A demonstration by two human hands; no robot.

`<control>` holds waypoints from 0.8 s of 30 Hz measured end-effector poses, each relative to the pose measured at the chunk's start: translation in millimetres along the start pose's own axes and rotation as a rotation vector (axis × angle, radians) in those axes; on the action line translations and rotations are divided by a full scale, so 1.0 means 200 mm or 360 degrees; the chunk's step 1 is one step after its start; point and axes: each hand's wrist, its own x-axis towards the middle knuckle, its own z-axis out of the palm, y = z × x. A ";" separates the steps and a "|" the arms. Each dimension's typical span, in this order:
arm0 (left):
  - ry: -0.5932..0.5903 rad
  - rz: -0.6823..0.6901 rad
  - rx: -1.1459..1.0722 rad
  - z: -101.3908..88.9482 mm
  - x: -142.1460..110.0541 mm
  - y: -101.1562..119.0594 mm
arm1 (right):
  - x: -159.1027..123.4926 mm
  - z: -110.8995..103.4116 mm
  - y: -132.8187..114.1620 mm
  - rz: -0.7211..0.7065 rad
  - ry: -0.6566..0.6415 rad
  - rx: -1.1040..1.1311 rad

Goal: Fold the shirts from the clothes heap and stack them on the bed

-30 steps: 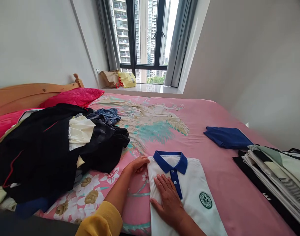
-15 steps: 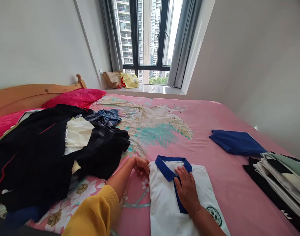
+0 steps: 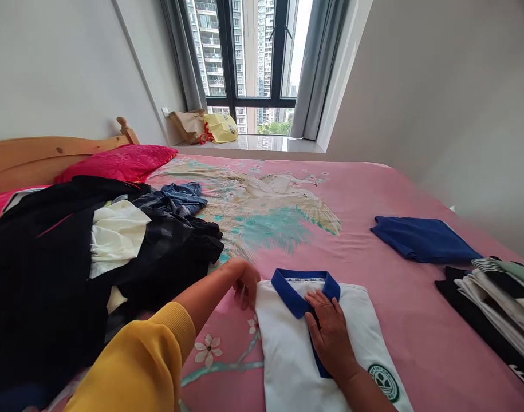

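A white polo shirt [image 3: 287, 355] with a blue collar [image 3: 286, 292] lies folded on the bed in front of me. Its green round badge [image 3: 383, 382] shows at the lower right. At the shirt's left shoulder edge, my left hand [image 3: 245, 283] has its fingers curled down, closed on the cloth; the fingertips are partly hidden. My right hand [image 3: 329, 332] lies flat on the shirt front beside the blue placket, palm down, fingers stretched out.
A pile of dark clothes [image 3: 42, 274] with a cream garment [image 3: 118, 236] covers the left side. Folded blue cloth [image 3: 425, 239] and a stack of folded clothes [image 3: 497, 309] lie at right. Red pillow [image 3: 119, 163], pink bedsheet [image 3: 351, 200] and paper bag [image 3: 188, 126] are farther back.
My left hand's wrist has risen and its fingers now point more downward at the shoulder edge. My right hand stays flat on the shirt. The view has tilted slightly downward.
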 end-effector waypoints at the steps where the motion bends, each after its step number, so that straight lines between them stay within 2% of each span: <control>1: 0.0050 0.0009 -0.0028 0.00 -0.01 -0.01 | 0.00 0.00 0.00 0.0000 -0.0002 -0.0013; 8: 0.0466 0.0108 -0.0217 0.04 -0.07 -0.03 | 0.00 0.01 0.00 -0.0011 0.0003 -0.0053; 11: 0.0762 0.0146 -0.0247 0.10 -0.11 -0.06 | 0.00 0.00 -0.01 -0.0002 0.0009 -0.0045; 13: 0.1063 0.0169 -0.0253 0.16 -0.15 -0.07 | 0.00 0.00 -0.01 0.0004 0.0022 -0.0039; 15: 0.1454 0.0187 -0.0243 0.25 -0.19 -0.06 | 0.00 0.00 -0.02 0.0005 0.0057 -0.0035; 17: 0.1833 0.0211 -0.0221 0.39 -0.19 -0.03 | 0.00 0.00 -0.02 -0.0005 0.0093 -0.0026; 20: 0.2296 0.0477 0.0033 0.65 -0.09 0.08 | 0.00 0.00 -0.03 -0.0005 0.0127 0.0009; 21: 0.2370 0.0594 0.0190 0.73 -0.03 0.12 | 0.00 0.00 -0.03 0.0006 0.0140 0.0025; 22: 0.2397 0.0622 0.0304 0.79 0.02 0.15 | 0.00 -0.01 -0.03 0.0024 0.0153 0.0035; 24: 0.2351 0.0502 0.0397 0.88 0.12 0.18 | 0.00 -0.03 -0.01 0.0106 0.0147 0.0011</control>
